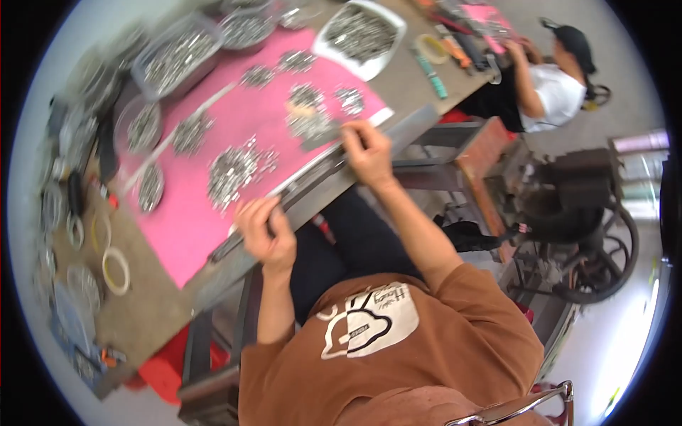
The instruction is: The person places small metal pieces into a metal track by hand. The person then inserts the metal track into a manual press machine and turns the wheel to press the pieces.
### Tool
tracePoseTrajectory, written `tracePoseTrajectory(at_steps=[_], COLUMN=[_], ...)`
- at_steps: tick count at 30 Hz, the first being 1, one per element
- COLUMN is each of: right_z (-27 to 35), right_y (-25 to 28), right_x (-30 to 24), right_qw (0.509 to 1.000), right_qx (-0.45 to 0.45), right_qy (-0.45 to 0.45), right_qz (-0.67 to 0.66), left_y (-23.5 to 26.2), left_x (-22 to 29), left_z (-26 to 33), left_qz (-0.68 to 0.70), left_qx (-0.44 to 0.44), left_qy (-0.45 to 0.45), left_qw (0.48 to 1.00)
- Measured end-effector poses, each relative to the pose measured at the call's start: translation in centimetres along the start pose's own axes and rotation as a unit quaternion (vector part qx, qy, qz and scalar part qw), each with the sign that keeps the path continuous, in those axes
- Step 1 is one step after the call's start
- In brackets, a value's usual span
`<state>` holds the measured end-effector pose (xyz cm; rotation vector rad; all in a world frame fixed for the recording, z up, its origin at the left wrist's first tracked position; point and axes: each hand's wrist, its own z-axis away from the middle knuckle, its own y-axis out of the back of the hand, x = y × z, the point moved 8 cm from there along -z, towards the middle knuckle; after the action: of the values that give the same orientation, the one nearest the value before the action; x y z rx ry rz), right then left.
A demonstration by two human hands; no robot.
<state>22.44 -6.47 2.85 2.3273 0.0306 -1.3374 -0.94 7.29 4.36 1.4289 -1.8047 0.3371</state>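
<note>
both hands pinch a long metal strip (312, 181) at mid-frame: left hand (264, 234) closed on its lower end, right hand (366, 153) on the upper end, keeping it flat along the pink mat (192, 220) edge w/ small metal parts (231, 170) beside it.

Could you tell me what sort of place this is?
Probably a small assembly workshop: heaps of small metal parts on a pink mat, trays of parts, and a co-worker at the same workbench.

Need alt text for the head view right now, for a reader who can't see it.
Both hands, left hand and right hand, grip a long metal strip along the near edge of a pink mat strewn with piles of small metal parts. Another person sits at the table's far end.
</note>
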Motion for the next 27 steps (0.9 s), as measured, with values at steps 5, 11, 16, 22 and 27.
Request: tracePoseTrajectory(at_steps=[5,11,16,22,27], right_z=[-0.4,-0.3,-0.3,-0.2,-0.4], right_y=[-1.0,-0.9,-1.3,-1.7,-1.7], right_x=[0.1,0.2,-0.1,0.9,1.3], right_qw=[1.0,1.0,0.998,0.995,0.994], right_qx=[0.018,-0.001,-0.03,-0.042,-0.061], right_qy=[0.012,0.019,0.03,0.018,0.018], right_qz=[-0.014,-0.019,-0.039,-0.085,-0.095], left_y=[3.1,8.9,11.4,11.0,10.7], left_x=[-0.7,-2.1,-3.6,-3.2,-2.0], left_z=[0.2,0.3,2.1,2.5,1.6], left_qz=[-0.015,-0.199,-0.314,-0.338,-0.335], left_qx=[-0.009,-0.06,-0.094,-0.089,-0.115], left_qy=[0.038,0.047,0.082,0.027,-0.022], left_qw=[0.999,0.977,0.941,0.937,0.935])
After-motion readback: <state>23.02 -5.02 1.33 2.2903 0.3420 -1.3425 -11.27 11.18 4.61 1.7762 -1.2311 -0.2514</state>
